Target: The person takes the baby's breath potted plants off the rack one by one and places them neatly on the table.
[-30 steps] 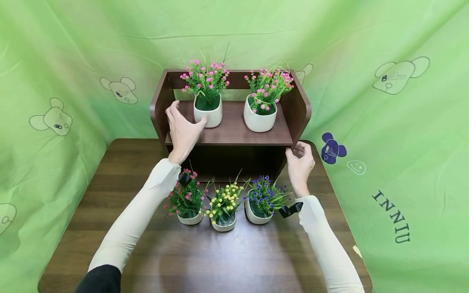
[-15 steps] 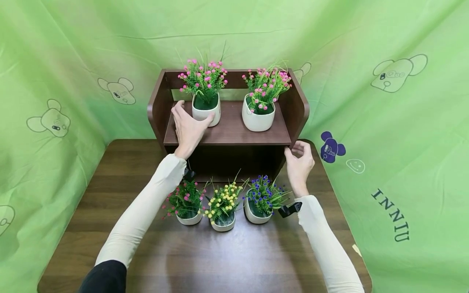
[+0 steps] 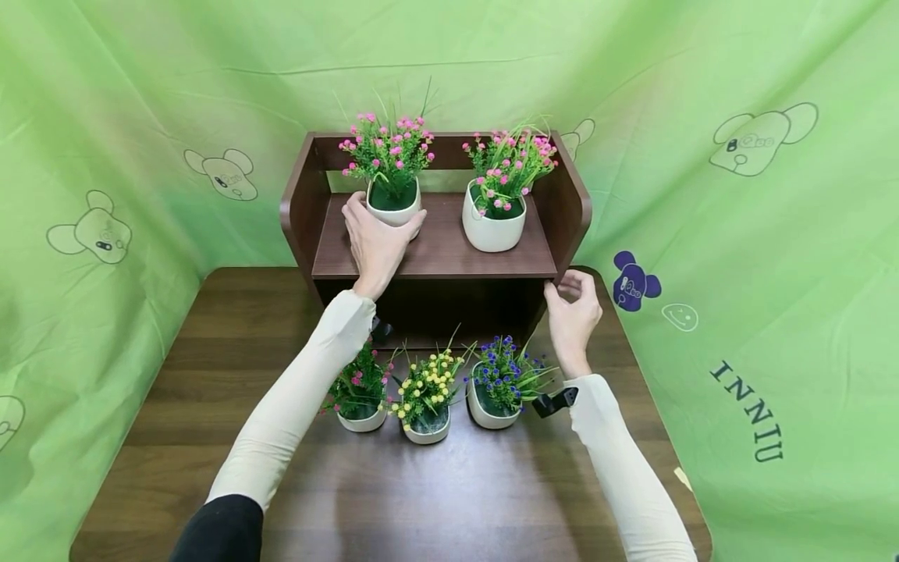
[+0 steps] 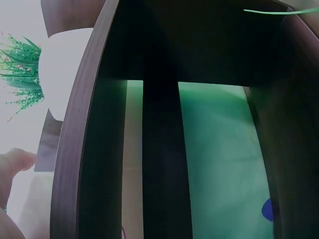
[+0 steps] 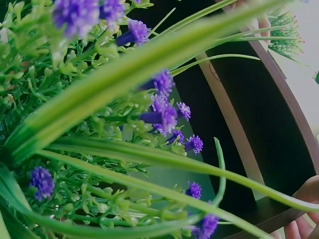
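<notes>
The left pink-flower pot (image 3: 394, 209) stands upright on the upper board of the dark wooden shelf (image 3: 435, 248), toward its left end, with a 2nd pink-flower pot (image 3: 493, 225) well apart to its right. The left hand (image 3: 375, 242) is wrapped round the front of that left pot: thumb on its right flank, fingers curled round its left side, so the pot sits directly beyond the palm, its long axis vertical. This hand is far nearer to it than the other.

The right hand (image 3: 574, 314) is lower down at the shelf's front right corner, fingers loosely curled against the edge; whether it truly grips the board I cannot tell.

On the wooden table (image 3: 211, 343) in front of the shelf stand 3 more small pots in a row: pink (image 3: 361, 390), yellow (image 3: 428, 398) and purple-blue (image 3: 500, 386), the last just beside the right wrist.
</notes>
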### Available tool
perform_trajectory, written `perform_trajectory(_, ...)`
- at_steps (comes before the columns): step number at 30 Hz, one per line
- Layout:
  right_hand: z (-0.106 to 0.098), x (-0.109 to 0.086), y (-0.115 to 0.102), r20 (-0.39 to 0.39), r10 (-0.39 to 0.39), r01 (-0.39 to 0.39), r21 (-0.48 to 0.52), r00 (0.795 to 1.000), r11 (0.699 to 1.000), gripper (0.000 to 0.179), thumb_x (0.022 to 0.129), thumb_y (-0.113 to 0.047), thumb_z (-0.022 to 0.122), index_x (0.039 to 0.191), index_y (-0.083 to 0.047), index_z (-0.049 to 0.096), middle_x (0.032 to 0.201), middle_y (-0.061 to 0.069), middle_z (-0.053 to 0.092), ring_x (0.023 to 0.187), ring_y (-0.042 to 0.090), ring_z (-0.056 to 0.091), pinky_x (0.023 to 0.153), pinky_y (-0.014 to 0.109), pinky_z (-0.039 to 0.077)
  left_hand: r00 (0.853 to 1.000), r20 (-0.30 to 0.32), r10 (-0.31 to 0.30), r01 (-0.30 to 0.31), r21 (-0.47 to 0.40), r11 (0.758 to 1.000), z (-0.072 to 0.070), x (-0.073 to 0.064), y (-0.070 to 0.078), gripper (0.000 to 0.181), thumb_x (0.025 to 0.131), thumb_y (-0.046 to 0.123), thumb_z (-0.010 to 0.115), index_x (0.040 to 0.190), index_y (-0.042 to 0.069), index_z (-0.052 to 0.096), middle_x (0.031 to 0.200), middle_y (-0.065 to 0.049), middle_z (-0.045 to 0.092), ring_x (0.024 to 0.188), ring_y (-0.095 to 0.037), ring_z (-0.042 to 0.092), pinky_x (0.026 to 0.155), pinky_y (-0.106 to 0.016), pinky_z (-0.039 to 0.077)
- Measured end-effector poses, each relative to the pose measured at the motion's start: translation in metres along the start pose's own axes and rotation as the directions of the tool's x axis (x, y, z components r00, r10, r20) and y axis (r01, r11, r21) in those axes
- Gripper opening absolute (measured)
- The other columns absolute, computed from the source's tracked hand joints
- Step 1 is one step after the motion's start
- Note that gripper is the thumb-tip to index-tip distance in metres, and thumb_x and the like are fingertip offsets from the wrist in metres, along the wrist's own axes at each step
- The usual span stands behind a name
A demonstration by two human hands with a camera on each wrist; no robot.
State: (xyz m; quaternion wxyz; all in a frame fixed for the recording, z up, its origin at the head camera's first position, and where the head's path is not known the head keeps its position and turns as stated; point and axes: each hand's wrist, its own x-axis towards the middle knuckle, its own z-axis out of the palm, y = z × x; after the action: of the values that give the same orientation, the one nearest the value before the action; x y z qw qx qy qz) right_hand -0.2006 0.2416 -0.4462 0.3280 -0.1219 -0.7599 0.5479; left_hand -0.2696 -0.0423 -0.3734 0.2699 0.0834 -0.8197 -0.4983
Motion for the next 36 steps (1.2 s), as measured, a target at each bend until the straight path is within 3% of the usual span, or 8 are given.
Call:
perform_trajectory(8, 0.000, 0.001, 0.002, -0.008, -0.009, 0.009, -0.006, 1.000, 1.000, 0.024, 0.089, -0.007, 0.076, 0.111, 0.000, 0.069, 0.099, -0.001, 0.072, 0.086, 0.001, 0.063, 0.079, 0.015, 0.053, 0.999, -0.034, 0.008, -0.006, 0.058, 0.998, 0.003, 0.001, -0.001, 0.083, 0.078, 0.041, 0.086, 0.140, 0.002, 0.046, 0.134, -0.017, 0.048, 0.125, -0.034, 0.050, 0.102, -0.045, 0.046)
perform_trajectory(20, 0.000, -0.001, -0.001, -0.005, 0.000, 0.000, 0.011, 1.000, 1.000, 0.025, 0.088, -0.007, 0.077, 0.110, 0.000, 0.068, 0.096, -0.006, 0.069, 0.086, 0.002, 0.063, 0.079, 0.016, 0.054, 0.996, -0.063, 0.061, -0.056, 0.068, 0.996, -0.001, -0.001, 0.003, 0.083, 0.075, 0.040, 0.085, 0.138, 0.000, 0.049, 0.132, -0.018, 0.050, 0.124, -0.034, 0.052, 0.104, -0.042, 0.046)
perform_trajectory(29, 0.001, 0.001, 0.001, -0.015, -0.003, 0.003, 0.012, 1.000, 1.000, 0.023, 0.087, -0.005, 0.076, 0.108, 0.000, 0.068, 0.096, -0.003, 0.070, 0.085, 0.003, 0.063, 0.079, 0.015, 0.054, 0.992, -0.072, 0.104, -0.102, 0.024, 0.994, -0.023, -0.009, 0.008, 0.084, 0.075, 0.041, 0.086, 0.138, 0.000, 0.051, 0.132, -0.019, 0.053, 0.123, -0.033, 0.055, 0.104, -0.044, 0.048)
perform_trajectory(36, 0.001, 0.002, 0.001, -0.016, -0.006, 0.006, 0.003, 1.000, 1.000, 0.024, 0.087, -0.003, 0.075, 0.109, 0.002, 0.067, 0.097, 0.001, 0.071, 0.084, 0.000, 0.061, 0.077, 0.014, 0.052, 0.993, -0.051, 0.103, -0.104, -0.023, 0.994, -0.044, -0.025, 0.004, 0.083, 0.074, 0.036, 0.087, 0.140, 0.001, 0.051, 0.134, -0.018, 0.053, 0.120, -0.034, 0.058, 0.102, -0.046, 0.049)
